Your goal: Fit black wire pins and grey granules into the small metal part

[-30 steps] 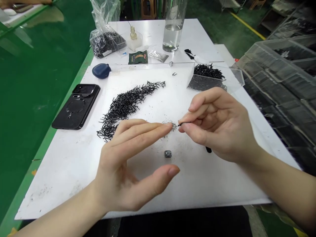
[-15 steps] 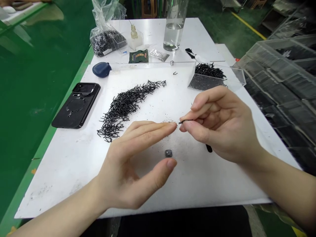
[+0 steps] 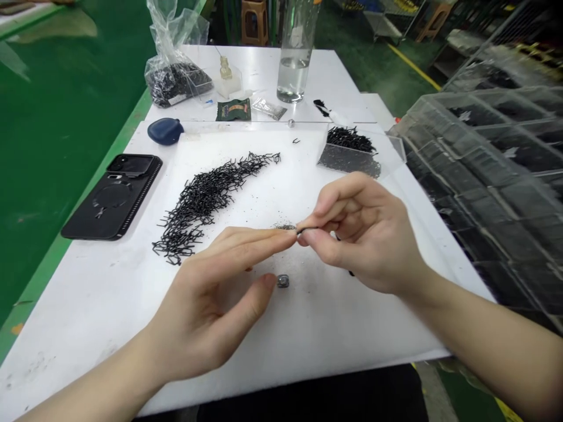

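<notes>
Between the thumb and fingertips of my right hand (image 3: 365,234) is a small thin black bent piece (image 3: 310,229); most of it is hidden by the fingers. My left hand (image 3: 220,287) is stretched out, thumb apart from the straight fingers, and its fingertips meet the tip of the black piece. Just right of the left thumb tip, a small grey block (image 3: 282,281) lies on the white table. Behind the hands are scattered tiny crumbs (image 3: 284,226). A long curved pile of similar black bent pieces (image 3: 204,196) spreads beyond my left hand.
A clear tray (image 3: 347,161) holding more black pieces stands back right. A black phone (image 3: 112,196) and a dark blue case (image 3: 165,131) lie left. Farther back are a water bottle (image 3: 294,76), a green packet (image 3: 233,109) and a plastic bag (image 3: 176,82). Clear bins (image 3: 497,146) line the right.
The left thumb has drawn nearer the grey block. The black piece's tip now reaches the left fingertips, where a small gap was before. The whole view has shifted slightly.
</notes>
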`<control>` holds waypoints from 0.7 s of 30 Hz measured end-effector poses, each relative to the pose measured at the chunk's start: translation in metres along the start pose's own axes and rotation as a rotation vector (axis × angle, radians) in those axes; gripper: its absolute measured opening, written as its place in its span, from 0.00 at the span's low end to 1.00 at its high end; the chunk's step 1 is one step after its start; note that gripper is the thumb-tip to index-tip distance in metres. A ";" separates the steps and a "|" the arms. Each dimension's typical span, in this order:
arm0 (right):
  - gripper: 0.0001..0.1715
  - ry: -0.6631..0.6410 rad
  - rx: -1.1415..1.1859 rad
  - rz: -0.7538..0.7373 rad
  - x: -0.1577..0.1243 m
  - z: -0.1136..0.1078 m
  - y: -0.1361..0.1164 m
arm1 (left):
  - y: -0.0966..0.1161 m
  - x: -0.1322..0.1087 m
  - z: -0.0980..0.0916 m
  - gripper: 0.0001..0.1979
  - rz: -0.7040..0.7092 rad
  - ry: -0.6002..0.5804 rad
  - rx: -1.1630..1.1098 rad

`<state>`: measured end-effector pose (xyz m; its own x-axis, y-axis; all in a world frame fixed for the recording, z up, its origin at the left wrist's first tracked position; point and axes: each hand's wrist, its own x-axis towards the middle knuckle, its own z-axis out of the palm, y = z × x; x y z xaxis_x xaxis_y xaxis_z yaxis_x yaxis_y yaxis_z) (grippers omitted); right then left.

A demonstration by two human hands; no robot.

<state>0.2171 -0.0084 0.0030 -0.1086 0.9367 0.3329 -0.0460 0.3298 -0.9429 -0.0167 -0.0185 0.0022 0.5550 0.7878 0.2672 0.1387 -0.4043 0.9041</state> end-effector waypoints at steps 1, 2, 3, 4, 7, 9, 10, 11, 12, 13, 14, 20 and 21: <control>0.17 -0.004 0.000 -0.003 0.001 0.000 0.000 | 0.000 0.000 0.000 0.30 -0.007 0.000 0.010; 0.17 -0.006 -0.005 -0.006 0.001 0.001 0.000 | -0.001 0.000 0.000 0.29 -0.009 0.002 0.018; 0.16 -0.008 -0.009 -0.010 0.002 0.001 0.000 | -0.001 0.001 0.000 0.29 -0.010 0.005 0.025; 0.15 -0.008 -0.013 -0.013 0.003 0.001 0.000 | -0.002 0.001 0.000 0.29 -0.009 0.002 0.034; 0.15 -0.001 -0.023 -0.028 0.003 0.000 0.001 | -0.005 0.001 -0.001 0.29 -0.003 -0.012 0.072; 0.16 0.010 -0.031 -0.032 0.003 0.000 0.001 | -0.007 0.001 -0.001 0.29 -0.001 -0.028 0.091; 0.16 0.016 -0.035 -0.034 0.003 0.001 0.001 | -0.007 0.002 -0.001 0.29 0.003 -0.034 0.092; 0.16 0.021 -0.039 -0.036 0.004 0.001 0.001 | -0.007 0.002 0.000 0.29 0.004 -0.037 0.089; 0.17 0.024 -0.043 -0.038 0.005 0.002 0.001 | -0.008 0.002 0.000 0.29 0.002 -0.039 0.086; 0.17 0.029 -0.048 -0.039 0.006 0.002 0.002 | -0.008 0.003 0.000 0.28 -0.009 -0.033 0.083; 0.17 0.038 -0.055 -0.041 0.009 0.001 0.003 | -0.008 0.004 0.000 0.27 -0.028 -0.015 0.077; 0.15 0.315 -0.235 -0.108 0.039 -0.044 0.011 | -0.009 0.005 0.000 0.22 -0.121 0.150 0.073; 0.12 0.385 -0.291 -0.126 0.045 -0.057 0.012 | -0.008 0.005 0.001 0.21 -0.126 0.154 0.087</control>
<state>0.2686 0.0442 0.0066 0.2574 0.8447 0.4692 0.2500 0.4108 -0.8768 -0.0148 -0.0119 -0.0045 0.3974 0.8939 0.2074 0.2732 -0.3310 0.9032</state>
